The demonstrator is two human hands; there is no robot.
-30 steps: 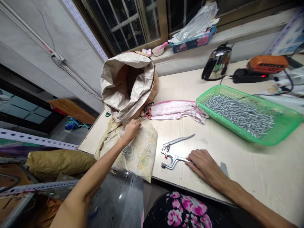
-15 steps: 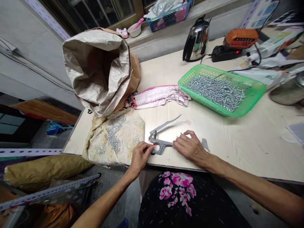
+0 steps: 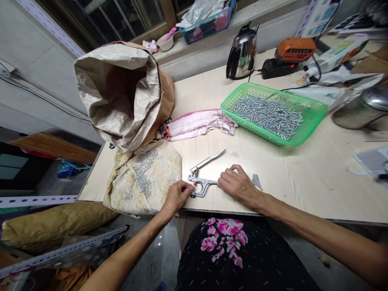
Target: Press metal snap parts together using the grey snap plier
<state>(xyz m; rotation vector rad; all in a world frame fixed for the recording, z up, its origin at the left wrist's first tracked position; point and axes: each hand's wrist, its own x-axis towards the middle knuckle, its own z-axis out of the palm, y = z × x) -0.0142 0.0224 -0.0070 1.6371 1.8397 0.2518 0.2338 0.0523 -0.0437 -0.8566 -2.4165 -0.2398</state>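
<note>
Grey hand-press pliers lie near the table's front edge, their handles spread apart, with a spring and a red tip at the jaws. My right hand is closed round the end of the lower handle. Beside the jaws, my left hand has thumb and fingertips pressed together; whatever they pinch is too small or hidden to make out. To the left, a patterned yellowish cloth carries a scatter of small silvery metal pins. Many more such pins fill a green plastic basket.
A large open paper sack stands at the back left, next to a pink-and-white cloth. Behind the basket are a steel kettle and an orange battery on its charger. A grey scrap lies by my right wrist.
The camera view has shifted slightly, so most things appear a little further left. Both hands keep nearly the same places at the pliers, and the upper handle is still raised.
</note>
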